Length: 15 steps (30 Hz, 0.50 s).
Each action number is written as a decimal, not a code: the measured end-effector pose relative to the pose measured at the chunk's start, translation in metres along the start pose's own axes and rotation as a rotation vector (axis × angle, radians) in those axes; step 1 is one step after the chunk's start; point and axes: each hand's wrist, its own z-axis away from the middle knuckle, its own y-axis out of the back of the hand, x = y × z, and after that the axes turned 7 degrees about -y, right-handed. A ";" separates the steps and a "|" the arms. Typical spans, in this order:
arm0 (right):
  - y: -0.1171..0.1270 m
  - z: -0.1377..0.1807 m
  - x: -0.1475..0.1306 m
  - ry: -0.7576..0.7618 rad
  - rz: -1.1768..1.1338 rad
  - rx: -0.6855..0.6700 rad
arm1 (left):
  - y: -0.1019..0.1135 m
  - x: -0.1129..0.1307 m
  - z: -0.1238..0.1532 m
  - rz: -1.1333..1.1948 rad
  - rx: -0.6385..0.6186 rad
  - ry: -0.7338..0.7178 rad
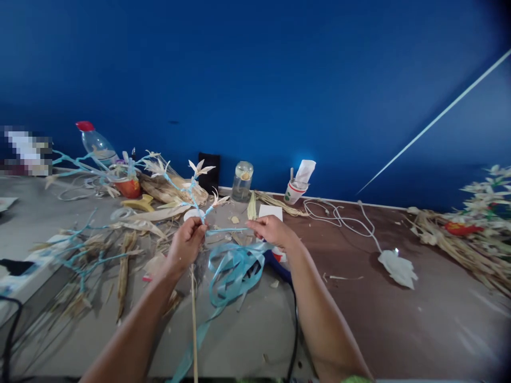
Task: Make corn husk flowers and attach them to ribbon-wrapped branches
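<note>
- Two bare forearms come up from the bottom edge over the desk (399, 330), and a thin stick (194, 324) runs between them from the near edge up into the left hand.
- Between the wrists lies a loose tangle of blue ribbon (235, 266) – several wide loops on the desk, with one tail trailing down towards the near edge.
- Left hand (187, 242): closed, with fingers and thumb pinched on the stem of the flower branch (192, 192) just where the ribbon meets it.
- Right hand (272, 230): closed, pinching the ribbon, so that a short strip stretches taut and level between the two hands.
- Above the left hand the flower branch forks upward, wrapped in blue and tipped with pale husk flowers.
- To the left, dried husks (123, 255) lie scattered on the desk among another blue-wrapped branch (80, 250).
- To the right, well apart from the hands, a white cable (339, 215) curls across the desk.
- Farther back – along the blue wall (279, 80) – stand a glass jar (242, 181), a paper cup (294, 192) and a clear bottle with a red cap (96, 142).
</note>
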 end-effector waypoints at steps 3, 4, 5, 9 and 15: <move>0.013 -0.001 -0.003 -0.016 0.101 0.064 | -0.004 0.000 0.002 -0.009 -0.035 -0.007; 0.017 -0.001 -0.006 -0.001 0.134 0.093 | -0.006 0.001 0.003 0.002 -0.044 -0.004; 0.021 0.000 -0.011 0.027 0.173 0.135 | -0.007 0.001 0.004 0.014 -0.045 -0.002; 0.034 0.005 -0.042 0.297 0.444 0.332 | -0.009 0.002 0.007 0.041 -0.001 -0.011; 0.064 -0.014 -0.056 0.329 1.065 0.440 | -0.002 0.001 0.004 0.064 0.122 -0.041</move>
